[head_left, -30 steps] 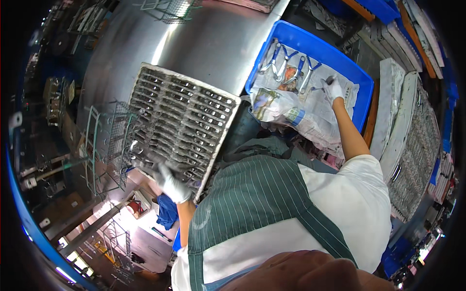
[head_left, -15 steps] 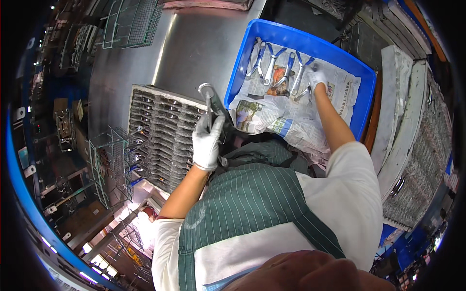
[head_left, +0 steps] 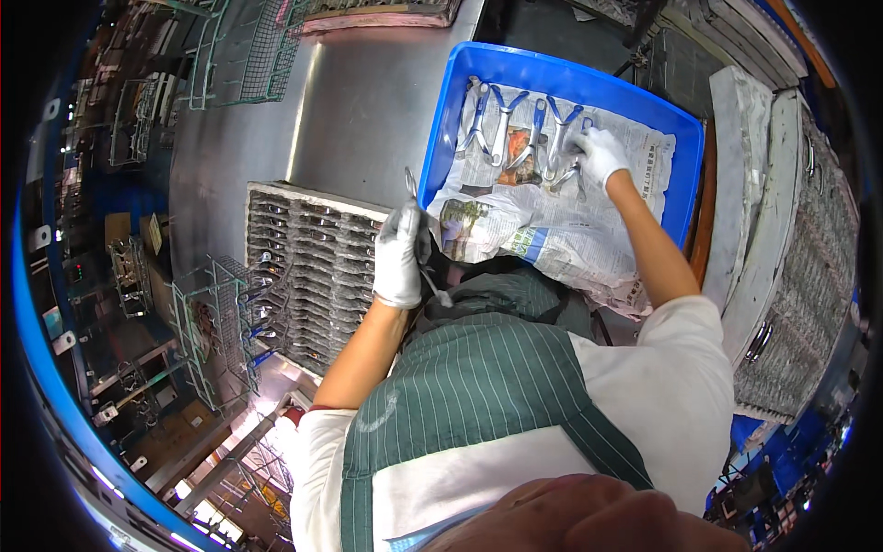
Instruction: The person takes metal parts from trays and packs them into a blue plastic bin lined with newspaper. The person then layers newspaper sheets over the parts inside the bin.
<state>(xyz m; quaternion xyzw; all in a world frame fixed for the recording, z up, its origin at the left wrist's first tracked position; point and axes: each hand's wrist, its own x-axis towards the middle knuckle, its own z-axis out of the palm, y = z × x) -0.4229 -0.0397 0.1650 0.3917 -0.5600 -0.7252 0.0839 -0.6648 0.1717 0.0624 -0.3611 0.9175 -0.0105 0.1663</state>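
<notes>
Head view, looking straight down over shoulders and a green pinstriped apron [head_left: 478, 386].

Left hand [head_left: 398, 253], in a white glove, gripping a slim metal tool [head_left: 421, 241], fingers curled shut round its middle. Tool standing roughly upright in the picture, upper end poking out by the near-left corner of the blue plastic crate [head_left: 441, 120], lower end sticking out below the palm. Kind of tool too small to tell for sure; looking like a pair of steel forceps or tongs.

Right hand [head_left: 600, 155], also white-gloved, reaching into the crate, fingers bent and closing on one of the shiny metal pieces [head_left: 515, 129] lying in a row on newspaper [head_left: 552, 230]. Firm grip or mere touch: cannot tell from here. Pieces lying side by side across the far half of the crate, some with blue on the handles. Newspaper lining the crate floor and spilling over its near edge toward the apron.

Grey slotted tray [head_left: 303, 267] sitting on the steel tabletop [head_left: 368, 83] just left of the left hand, its rows filled with small metal parts. Wire racks [head_left: 216, 322] standing at the tray's left edge, another wire basket [head_left: 258, 46] at the far side of the table. More grey trays [head_left: 800, 276] stacked along the right, beyond the crate.
</notes>
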